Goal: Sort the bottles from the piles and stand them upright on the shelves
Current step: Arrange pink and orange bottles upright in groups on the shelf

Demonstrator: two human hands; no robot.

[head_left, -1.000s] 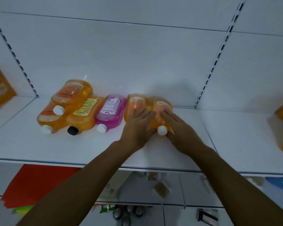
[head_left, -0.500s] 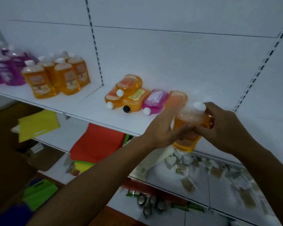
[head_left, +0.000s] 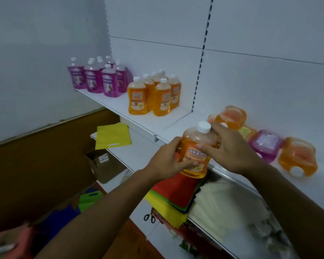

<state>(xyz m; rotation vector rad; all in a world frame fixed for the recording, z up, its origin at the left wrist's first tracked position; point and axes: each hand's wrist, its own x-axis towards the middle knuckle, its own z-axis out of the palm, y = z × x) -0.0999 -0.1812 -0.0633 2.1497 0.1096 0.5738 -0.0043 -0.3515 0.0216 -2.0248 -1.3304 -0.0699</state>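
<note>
Both hands hold one orange bottle (head_left: 195, 152) in mid-air at the centre of the frame, in front of the shelf (head_left: 153, 122) edge rather than on it. The left hand (head_left: 168, 159) wraps its fingers round the lower body from the left, and the right hand (head_left: 230, 148) curls over the shoulder and label from the right, its fingertips reaching up near the white cap (head_left: 204, 127). The bottle's long axis runs nearly upright, cap up and leaning slightly toward the right of the frame, so it is already close to the pose it needs for standing.

The relation that matters is where the sorted orange group (head_left: 155, 94) lies from the held bottle: up and to the left in the frame, standing upright on the shelf, well apart from the hands. Next to it, further to the upper left, stands the purple group (head_left: 99, 77). The left hand is on the nearer side to that group, so it looks better placed to carry the bottle across, with the right hand free to let go.

To the right of the hands, the unsorted pile still lies on its side on the shelf: an orange bottle stacked on others (head_left: 230, 116), a purple bottle (head_left: 266, 144) and another orange bottle (head_left: 297, 159) with its cap toward the camera. Several bottles therefore remain to sort.
</note>
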